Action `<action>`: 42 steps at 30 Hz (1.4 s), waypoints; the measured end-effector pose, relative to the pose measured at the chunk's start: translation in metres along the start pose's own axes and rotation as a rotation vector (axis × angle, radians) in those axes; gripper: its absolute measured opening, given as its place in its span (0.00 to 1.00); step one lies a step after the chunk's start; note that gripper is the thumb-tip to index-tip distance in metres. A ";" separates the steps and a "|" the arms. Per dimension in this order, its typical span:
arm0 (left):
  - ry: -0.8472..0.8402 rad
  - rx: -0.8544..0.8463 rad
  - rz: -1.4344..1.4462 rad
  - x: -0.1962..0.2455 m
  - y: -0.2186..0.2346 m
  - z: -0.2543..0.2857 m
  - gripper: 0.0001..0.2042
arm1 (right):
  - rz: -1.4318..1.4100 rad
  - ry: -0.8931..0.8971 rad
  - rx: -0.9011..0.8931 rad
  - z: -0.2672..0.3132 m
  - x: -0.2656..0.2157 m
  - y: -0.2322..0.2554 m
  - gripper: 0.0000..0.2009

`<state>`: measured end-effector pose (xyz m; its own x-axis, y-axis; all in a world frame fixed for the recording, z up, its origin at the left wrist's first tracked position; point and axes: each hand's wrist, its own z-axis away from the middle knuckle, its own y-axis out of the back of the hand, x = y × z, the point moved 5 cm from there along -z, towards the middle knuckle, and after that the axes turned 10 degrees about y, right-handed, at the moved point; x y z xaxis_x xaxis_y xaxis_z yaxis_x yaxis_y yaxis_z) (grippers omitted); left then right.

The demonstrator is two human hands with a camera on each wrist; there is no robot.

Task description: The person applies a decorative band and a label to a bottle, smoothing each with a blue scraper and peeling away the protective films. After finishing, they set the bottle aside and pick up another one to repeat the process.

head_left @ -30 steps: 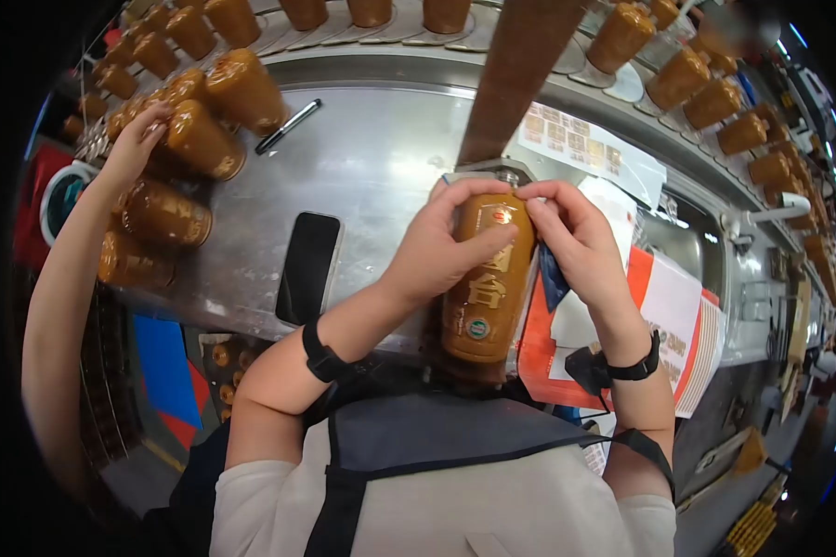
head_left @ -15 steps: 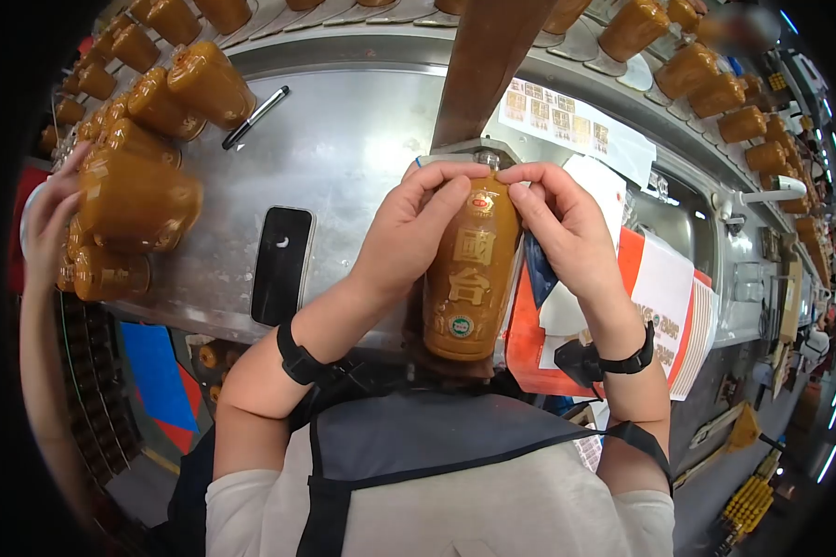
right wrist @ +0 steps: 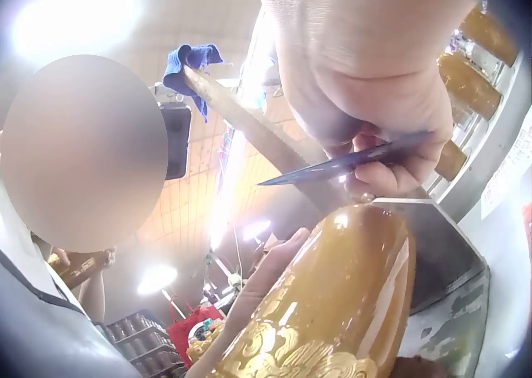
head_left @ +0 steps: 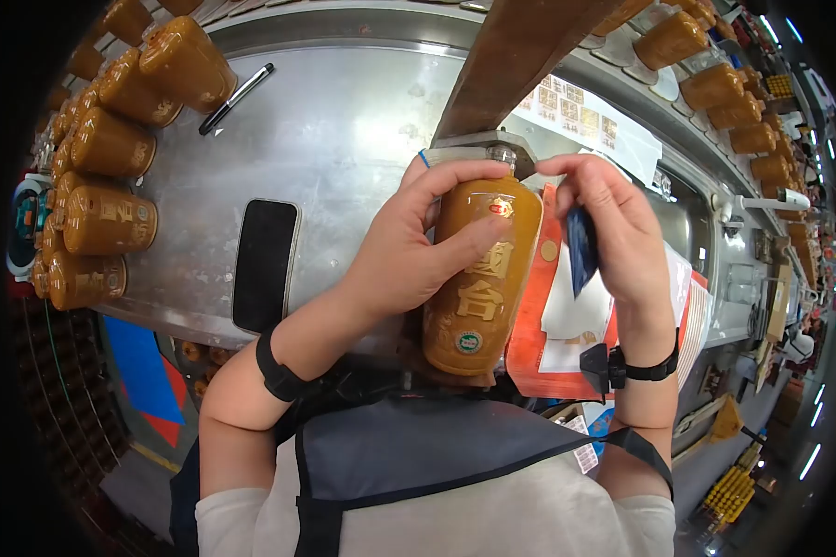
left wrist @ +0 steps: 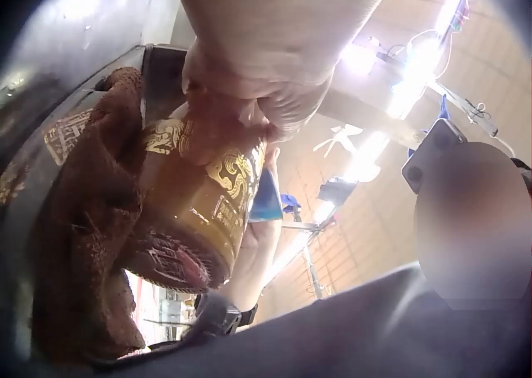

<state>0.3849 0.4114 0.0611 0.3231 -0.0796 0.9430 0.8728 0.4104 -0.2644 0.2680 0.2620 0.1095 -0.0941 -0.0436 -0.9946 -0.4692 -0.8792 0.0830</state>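
A tan-brown glazed bottle [head_left: 478, 306] with raised gold characters and a small green round emblem lies tilted in front of the body, its neck pointing away. My left hand [head_left: 399, 246] grips it round the shoulder, thumb across the front and fingers near the neck. A brown cloth [left wrist: 91, 220] lies under the bottle in the left wrist view. My right hand [head_left: 622, 227] is just right of the neck, index finger extended toward it. Held in its curled fingers is a flat, pointed dark blue piece [right wrist: 332, 168], like a thin blade.
Several similar bottles [head_left: 111, 218] stand along the left, with more on the conveyor [head_left: 622, 65] behind. A black phone [head_left: 265, 269] and a pen [head_left: 237, 99] lie on the metal table [head_left: 353, 121]. Sticker sheets [head_left: 567, 111], orange-and-white papers [head_left: 529, 348] and a brown post [head_left: 520, 65] are nearby.
My right hand has drawn back rightward from the bottle's neck, showing more of the dark blue piece. Another person's arm at the left, seen handling bottles, is gone from view.
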 end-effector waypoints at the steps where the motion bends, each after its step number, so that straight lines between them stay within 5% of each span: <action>1: 0.003 0.000 0.005 0.000 0.001 0.000 0.19 | -0.023 -0.028 0.024 -0.002 0.000 0.005 0.17; 6: 0.027 0.026 -0.010 0.009 0.002 -0.003 0.15 | -0.114 0.039 0.144 -0.009 -0.007 0.005 0.16; 13: 0.077 -0.006 0.157 0.000 0.007 -0.003 0.16 | -0.094 -0.045 0.042 -0.002 0.007 -0.002 0.16; 23: 0.040 -0.043 0.089 -0.001 0.005 -0.002 0.18 | 0.107 0.099 0.118 0.005 0.009 -0.019 0.12; 31: 0.005 -0.029 0.035 -0.001 0.005 0.009 0.22 | 0.483 0.160 0.036 0.004 -0.002 -0.022 0.21; 42: -0.039 -0.058 -0.085 0.001 0.010 0.005 0.27 | 0.198 0.074 0.032 -0.004 0.012 -0.017 0.19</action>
<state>0.3924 0.4201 0.0608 0.2331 -0.0757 0.9695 0.9167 0.3498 -0.1931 0.2782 0.2750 0.0957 -0.1230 -0.2503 -0.9603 -0.4754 -0.8346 0.2784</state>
